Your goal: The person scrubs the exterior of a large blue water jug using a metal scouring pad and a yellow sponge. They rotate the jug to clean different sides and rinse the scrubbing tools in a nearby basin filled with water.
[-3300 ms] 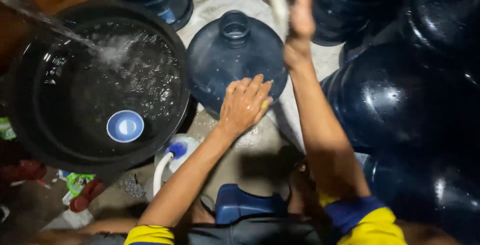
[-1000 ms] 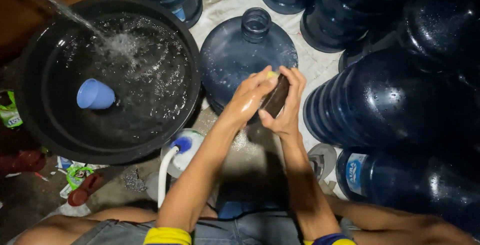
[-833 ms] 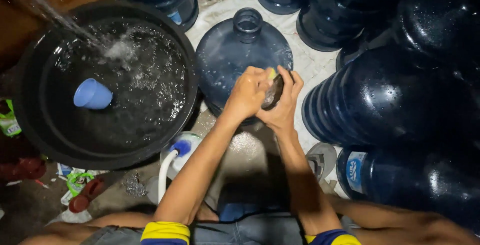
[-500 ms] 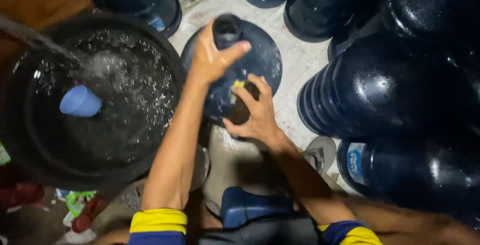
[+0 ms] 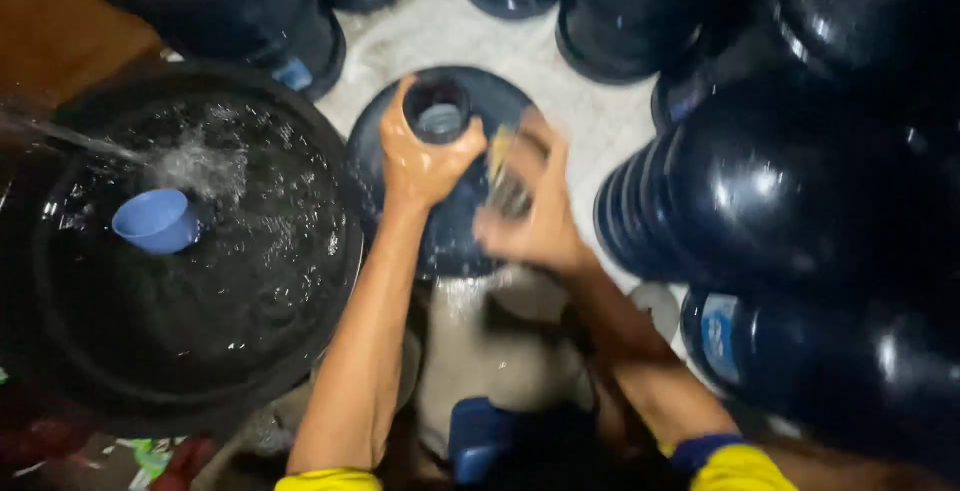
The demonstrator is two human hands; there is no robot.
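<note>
A large dark blue water jug [image 5: 455, 221] stands upright in front of me on the wet floor. My left hand [image 5: 420, 156] wraps around its open neck. My right hand [image 5: 530, 206] is blurred with motion and presses a scrubbing sponge [image 5: 500, 176] with a yellow edge against the jug's shoulder, just right of the neck.
A wide black basin [image 5: 190, 251] of water sits on the left, a stream pouring in and a small blue cup [image 5: 155, 221] floating. Several more dark blue jugs [image 5: 790, 181] crowd the right side and the back. A blue stool edge [image 5: 480, 436] shows below.
My left hand moved from the jug's side up to grip its neck. My right hand brought the sponge down onto the jug's shoulder and rubs it there.
</note>
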